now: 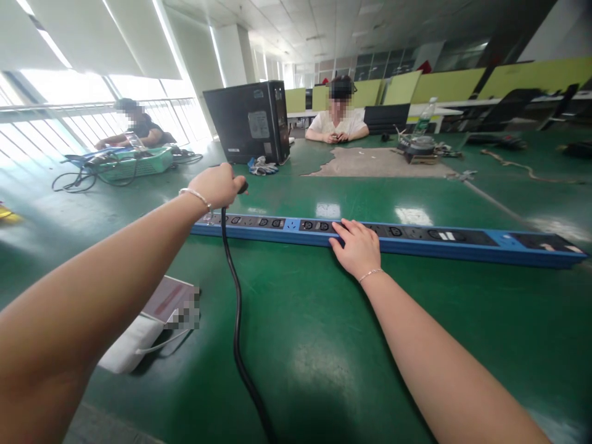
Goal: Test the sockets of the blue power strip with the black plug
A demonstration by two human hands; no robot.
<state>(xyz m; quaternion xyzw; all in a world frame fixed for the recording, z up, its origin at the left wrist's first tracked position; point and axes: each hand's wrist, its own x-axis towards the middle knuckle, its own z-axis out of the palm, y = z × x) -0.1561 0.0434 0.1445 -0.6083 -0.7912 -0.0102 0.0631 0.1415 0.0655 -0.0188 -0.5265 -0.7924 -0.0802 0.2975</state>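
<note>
My left hand (216, 185) is closed around the black plug (243, 187) of a power cord, above the left part of a long blue power strip (291, 225). The black cord (237, 308) hangs from under that hand and runs down to the near edge of the view. On the middle of the strip lies my right hand (359, 246), fingers stretched over the sockets and thumb at the near side. The strip lies flat across the green table, its black sockets facing up; the plug's pins are not visible.
A white power bank (132, 345) and a phone-like device (169, 299) lie near my left forearm. Farther back stand a black computer case (240, 123), gloves (263, 166), a green basket (134, 165) with cables, and a bottle (424, 117). Two people sit beyond.
</note>
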